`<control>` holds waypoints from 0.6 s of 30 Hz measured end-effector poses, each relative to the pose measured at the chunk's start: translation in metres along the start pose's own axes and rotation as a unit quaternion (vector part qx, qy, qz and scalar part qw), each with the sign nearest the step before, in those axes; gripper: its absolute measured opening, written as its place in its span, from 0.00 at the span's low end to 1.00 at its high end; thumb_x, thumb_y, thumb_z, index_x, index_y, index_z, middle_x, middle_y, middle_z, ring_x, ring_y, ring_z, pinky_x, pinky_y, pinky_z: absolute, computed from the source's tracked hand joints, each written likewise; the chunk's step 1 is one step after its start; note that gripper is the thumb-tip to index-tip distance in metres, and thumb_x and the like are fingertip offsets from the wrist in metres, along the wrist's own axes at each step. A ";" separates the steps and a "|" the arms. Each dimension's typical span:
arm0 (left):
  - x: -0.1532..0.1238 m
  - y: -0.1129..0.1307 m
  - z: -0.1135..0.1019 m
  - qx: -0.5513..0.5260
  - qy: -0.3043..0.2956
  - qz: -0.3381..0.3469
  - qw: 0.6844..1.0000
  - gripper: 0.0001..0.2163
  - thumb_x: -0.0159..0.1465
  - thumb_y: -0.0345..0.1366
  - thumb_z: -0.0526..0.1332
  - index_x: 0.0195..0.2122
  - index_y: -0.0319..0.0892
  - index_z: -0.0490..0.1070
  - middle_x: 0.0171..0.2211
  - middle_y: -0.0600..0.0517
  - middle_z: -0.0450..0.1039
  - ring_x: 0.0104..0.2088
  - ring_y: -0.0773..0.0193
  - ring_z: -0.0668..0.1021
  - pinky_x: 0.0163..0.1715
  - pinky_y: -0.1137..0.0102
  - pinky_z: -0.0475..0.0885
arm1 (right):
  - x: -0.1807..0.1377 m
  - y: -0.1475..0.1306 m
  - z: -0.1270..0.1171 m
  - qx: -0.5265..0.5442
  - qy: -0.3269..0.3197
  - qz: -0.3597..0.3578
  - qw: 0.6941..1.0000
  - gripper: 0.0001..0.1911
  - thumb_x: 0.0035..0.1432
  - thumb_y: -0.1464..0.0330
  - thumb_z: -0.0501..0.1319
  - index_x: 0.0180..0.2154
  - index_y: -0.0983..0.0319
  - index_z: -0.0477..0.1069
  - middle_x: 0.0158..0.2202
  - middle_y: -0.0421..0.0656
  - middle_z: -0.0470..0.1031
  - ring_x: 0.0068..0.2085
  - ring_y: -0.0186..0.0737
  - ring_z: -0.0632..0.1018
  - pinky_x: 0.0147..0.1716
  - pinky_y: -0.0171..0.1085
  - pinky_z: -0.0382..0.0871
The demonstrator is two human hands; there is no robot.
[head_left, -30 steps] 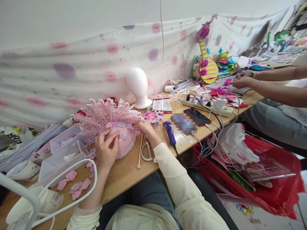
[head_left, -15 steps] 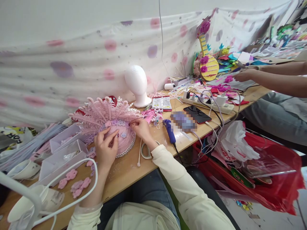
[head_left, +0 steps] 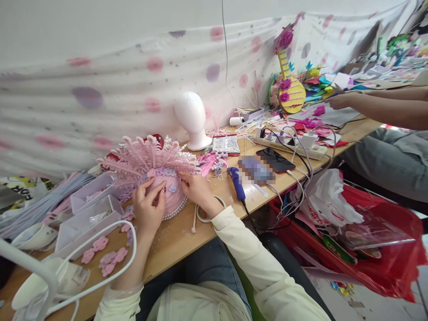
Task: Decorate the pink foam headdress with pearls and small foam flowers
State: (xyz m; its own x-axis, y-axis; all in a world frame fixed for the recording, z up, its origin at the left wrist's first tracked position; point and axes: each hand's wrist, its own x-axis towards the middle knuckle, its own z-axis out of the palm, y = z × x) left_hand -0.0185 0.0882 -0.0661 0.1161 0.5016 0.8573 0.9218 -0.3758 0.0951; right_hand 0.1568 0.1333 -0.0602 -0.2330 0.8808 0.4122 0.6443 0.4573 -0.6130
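A pink headdress (head_left: 169, 196) rests on the table, with fuzzy pink pipe-cleaner plumes, a band of small lilac flowers and a pearl-bead rim. My left hand (head_left: 149, 207) grips its front left, fingers bent against the cap below the flower band. On the right side of the cap, my right hand (head_left: 197, 191) has its thumb and fingertips closed at the end of the band; whether a small piece is between them is hidden. Pink crocheted-looking flowers (head_left: 113, 261) lie near my left forearm. A blue glue gun (head_left: 236, 183) lies to the right of my right hand.
A white foam head (head_left: 191, 118) stands behind. White boxes (head_left: 88, 218) and a white curved lamp arm (head_left: 133, 249) are at left. A power strip (head_left: 290, 147), cables and a phone (head_left: 276, 159) lie right. A co-worker's hands (head_left: 341, 100) work farther right.
My right hand has shifted slightly left and down against the cap, its fingers now closer in. My left hand stays in place. The co-worker's hands have moved slightly.
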 end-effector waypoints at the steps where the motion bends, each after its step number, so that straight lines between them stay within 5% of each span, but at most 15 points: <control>1: 0.000 0.000 0.000 -0.001 -0.002 -0.003 1.000 0.11 0.66 0.35 0.59 0.43 0.42 0.81 0.47 0.42 0.74 0.47 0.52 0.75 0.49 0.55 0.70 | 0.000 0.000 -0.001 -0.006 -0.003 -0.002 1.000 0.20 0.64 0.70 0.53 0.52 0.56 0.78 0.42 0.46 0.83 0.43 0.45 0.81 0.42 0.36 0.68; 18: -0.003 0.002 0.002 0.000 0.012 0.007 1.000 0.11 0.67 0.34 0.59 0.44 0.41 0.80 0.47 0.41 0.74 0.47 0.52 0.75 0.49 0.55 0.71 | 0.001 0.008 0.006 -0.006 -0.004 -0.013 1.000 0.22 0.66 0.71 0.52 0.56 0.54 0.75 0.49 0.44 0.82 0.48 0.44 0.82 0.47 0.37 0.71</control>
State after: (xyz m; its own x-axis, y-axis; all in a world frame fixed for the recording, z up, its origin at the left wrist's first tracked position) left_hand -0.0165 0.0877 -0.0689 0.1191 0.4771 0.8707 0.9199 -0.3831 0.0841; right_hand 0.1570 0.1383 -0.0685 -0.2547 0.8697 0.4228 0.6468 0.4782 -0.5941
